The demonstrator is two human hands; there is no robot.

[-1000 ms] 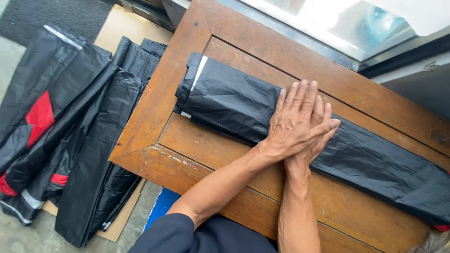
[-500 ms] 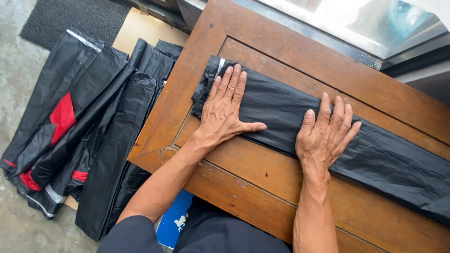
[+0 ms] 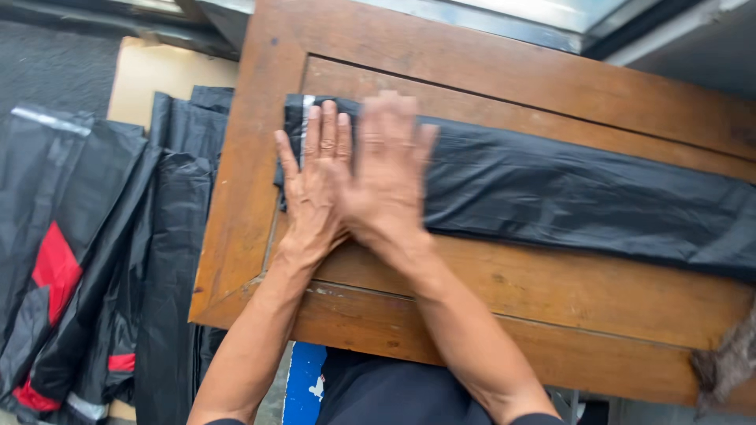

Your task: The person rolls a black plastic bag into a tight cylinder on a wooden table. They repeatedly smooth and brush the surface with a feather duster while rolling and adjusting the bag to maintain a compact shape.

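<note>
We see both hands lying flat, palms down, on the near end of a long folded black plastic bag (image 3: 551, 197) that stretches across the wooden counter (image 3: 441, 59). The left hand (image 3: 311, 189) has its fingers (image 3: 313, 130) straight and close together, released rather than clenched, their tips reaching the bag's folded end where a pale strip shows. The right hand (image 3: 386, 177) sits just beside it, touching or slightly overlapping it at the thumb side; it is blurred, but its fingers also look stretched out and pressing down, grasping nothing. From the fingers the bag runs away to the right, along the sunken middle panel of the counter, with the raised wooden frame beyond the fingertips and below the wrists. Well to the left of the left fingers, off the counter and lower down, lies a pile of more black bags (image 3: 165, 236), some with red patches (image 3: 55, 267), partly over a sheet of cardboard (image 3: 165, 71).
</note>
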